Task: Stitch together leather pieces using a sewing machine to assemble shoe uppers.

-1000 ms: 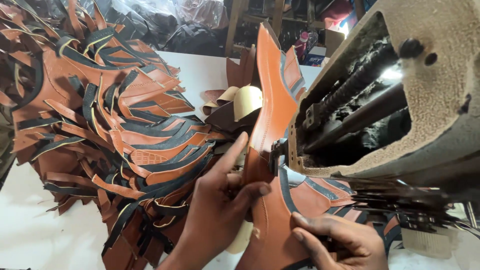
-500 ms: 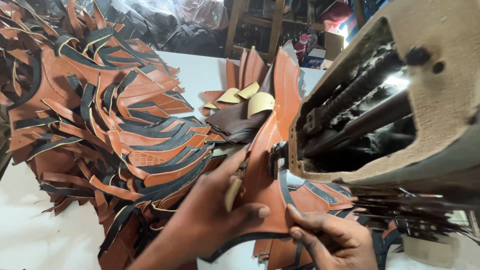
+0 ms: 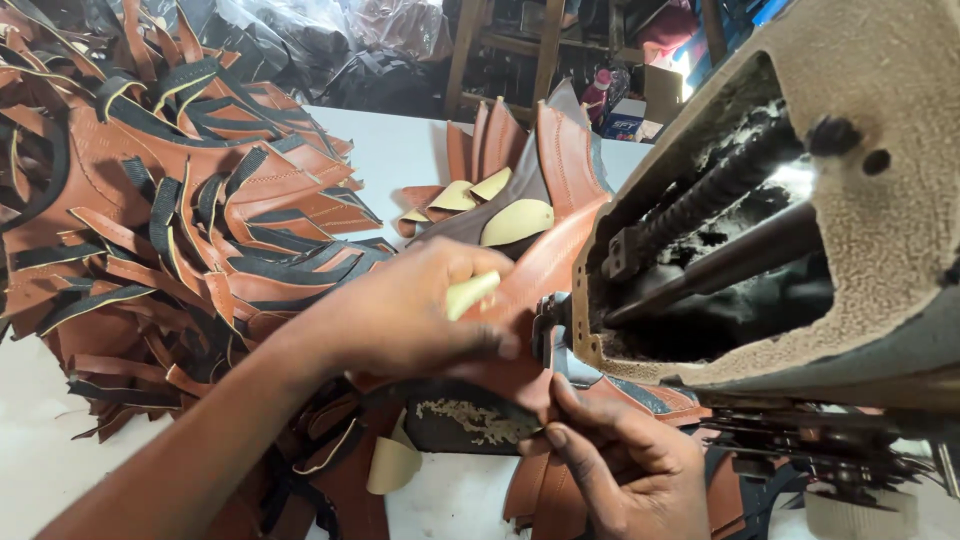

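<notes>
White worktable (image 3: 420,160), cluttered shelves behind. Big heap of cut brown-and-black leather pieces (image 3: 170,220) to your left. Your left hand (image 3: 410,315) lies over brown leather shoe upper (image 3: 545,270), fingers together, pressing it beside sewing machine (image 3: 800,230). Your right hand (image 3: 625,465) sits below, fingertips pinched on upper's lower edge. Cream lining pieces (image 3: 515,220) lie just beyond.

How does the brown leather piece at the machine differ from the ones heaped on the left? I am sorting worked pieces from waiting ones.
The leather piece at the machine is gripped by the left hand and right hand; the heap lies untouched. It stands alone and bent upward; the heap's pieces overlap, lying flat. Both are brown leather, and the heap's pieces have black trim.
</notes>
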